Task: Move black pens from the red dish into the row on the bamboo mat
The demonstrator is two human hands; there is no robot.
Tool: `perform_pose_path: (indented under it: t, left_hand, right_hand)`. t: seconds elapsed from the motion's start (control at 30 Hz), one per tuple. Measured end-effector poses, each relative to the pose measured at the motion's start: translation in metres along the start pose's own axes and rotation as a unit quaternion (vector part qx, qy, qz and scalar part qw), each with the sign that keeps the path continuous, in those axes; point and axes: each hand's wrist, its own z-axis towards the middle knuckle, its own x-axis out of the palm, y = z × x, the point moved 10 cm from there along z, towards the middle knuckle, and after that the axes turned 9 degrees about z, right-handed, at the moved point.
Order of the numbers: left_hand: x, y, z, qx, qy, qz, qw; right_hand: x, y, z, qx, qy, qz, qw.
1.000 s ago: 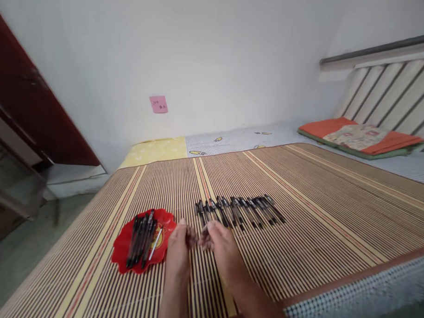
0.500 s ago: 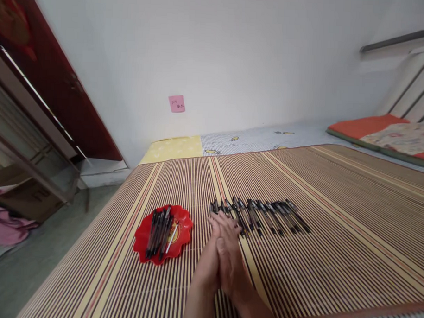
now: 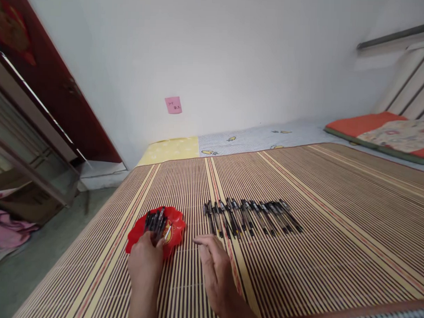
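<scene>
A red scalloped plate (image 3: pixel 177 220) lies on the striped mat, with several black pens (image 3: pixel 156 220) and a thin white stick-like piece (image 3: pixel 168 233) in it. My left hand (image 3: pixel 146 256) is over the plate's near side, its thumb and fingers closed round the lower ends of the pens there. How many it grips is hidden. To the right, my right hand (image 3: pixel 217 270) hovers low over the mat with fingers stretched out to the left, holding nothing. Just beyond it, a row of black pens (image 3: pixel 246 218) lies side by side, slightly slanted.
The striped mat (image 3: pixel 298 268) covers the bed. A pink note (image 3: pixel 173 105) is stuck on the white wall behind. Folded orange and floral bedding (image 3: pixel 383 132) lies at the far right. On the left are a dark red door (image 3: pixel 77 112) and the floor with a cardboard box (image 3: pixel 29 201).
My hands, pressed together before the row of pens, have come apart. The left has moved left onto the pens in the plate. The right has drawn back slightly towards me, uncovering the row's left end.
</scene>
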Motion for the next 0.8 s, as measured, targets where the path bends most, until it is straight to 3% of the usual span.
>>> perform_pose_path:
  t: [0.3, 0.6, 0.7, 0.73, 0.8]
  left_hand:
    - [0.010, 0.006, 0.007, -0.013, 0.026, 0.057, 0.998]
    - [0.010, 0.009, 0.012, -0.026, 0.018, 0.007, 0.999]
    - [0.012, 0.013, 0.009, -0.047, 0.027, -0.154, 0.987]
    - [0.016, 0.010, 0.006, -0.055, 0.048, -0.244, 0.967]
    - [0.029, -0.004, -0.004, -0.067, 0.115, -0.425, 0.895]
  right_hand:
    - [0.000, 0.000, 0.001, 0.043, 0.013, 0.031, 0.998]
    - [-0.005, -0.009, 0.005, 0.076, -0.006, 0.068, 0.995]
    - [-0.010, -0.014, 0.007, 0.095, -0.019, 0.074, 0.993]
    - [-0.012, -0.017, 0.007, 0.102, -0.025, 0.078, 0.991]
    - [-0.015, -0.024, 0.009, 0.114, -0.032, 0.094, 0.988]
